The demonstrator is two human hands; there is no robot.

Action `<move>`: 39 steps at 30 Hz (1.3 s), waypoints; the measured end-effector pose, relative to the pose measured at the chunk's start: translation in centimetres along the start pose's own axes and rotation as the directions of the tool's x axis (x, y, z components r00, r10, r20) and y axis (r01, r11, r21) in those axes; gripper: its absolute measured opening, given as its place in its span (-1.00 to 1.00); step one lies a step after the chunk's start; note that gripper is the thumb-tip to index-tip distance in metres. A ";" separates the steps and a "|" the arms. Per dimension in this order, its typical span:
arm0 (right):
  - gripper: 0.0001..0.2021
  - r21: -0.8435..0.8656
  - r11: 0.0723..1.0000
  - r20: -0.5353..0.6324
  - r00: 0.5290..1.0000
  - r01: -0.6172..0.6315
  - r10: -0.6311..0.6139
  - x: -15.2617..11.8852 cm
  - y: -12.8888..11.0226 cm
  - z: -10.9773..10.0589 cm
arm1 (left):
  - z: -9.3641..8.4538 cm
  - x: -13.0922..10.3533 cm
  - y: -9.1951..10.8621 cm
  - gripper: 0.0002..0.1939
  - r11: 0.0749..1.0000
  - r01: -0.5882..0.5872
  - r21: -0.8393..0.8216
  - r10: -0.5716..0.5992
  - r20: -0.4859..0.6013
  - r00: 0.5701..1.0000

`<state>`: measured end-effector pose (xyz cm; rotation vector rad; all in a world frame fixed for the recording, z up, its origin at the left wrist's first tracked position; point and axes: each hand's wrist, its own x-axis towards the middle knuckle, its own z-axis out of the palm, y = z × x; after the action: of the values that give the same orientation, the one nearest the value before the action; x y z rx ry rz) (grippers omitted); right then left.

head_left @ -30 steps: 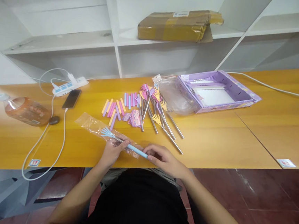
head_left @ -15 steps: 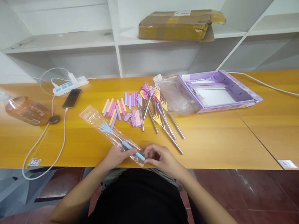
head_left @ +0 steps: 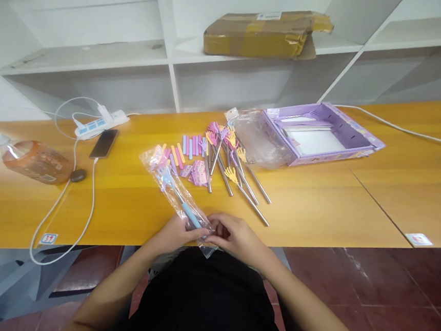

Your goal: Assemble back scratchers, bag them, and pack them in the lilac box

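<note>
A blue hand-shaped scratcher with a metal rod lies inside a clear plastic bag. My left hand is closed round the bagged scratcher near its handle end. At the bag's lower end, the fingers of my right hand are curled and pinched against the plastic. Beyond my hands are metal rods with yellow, pink and purple hand-shaped heads, several coloured handle sleeves and small pink cards. The far end of the bag overlaps some of the sleeves.
A purple open box stands at the back right beside crumpled clear plastic. To the left are an orange bottle, a phone, a power strip and cables. A taped carton rests on the shelf.
The bag and scratcher have swung to a steeper angle, their far end moving right and away over the sleeves. The bag's near end now hangs lower between my hands.
</note>
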<state>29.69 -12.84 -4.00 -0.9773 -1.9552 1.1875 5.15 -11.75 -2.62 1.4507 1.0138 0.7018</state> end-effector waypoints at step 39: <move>-0.89 -0.034 0.978 -0.176 0.962 0.208 -0.211 0.8 -0.5 1.1 | -0.7 -0.4 0.3 -0.45 0.992 -0.025 0.126 0.007 0.148 0.989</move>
<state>28.27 -12.82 -3.86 -0.8305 -1.8746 0.9349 4.43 -11.79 -2.17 1.5990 0.9470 0.5400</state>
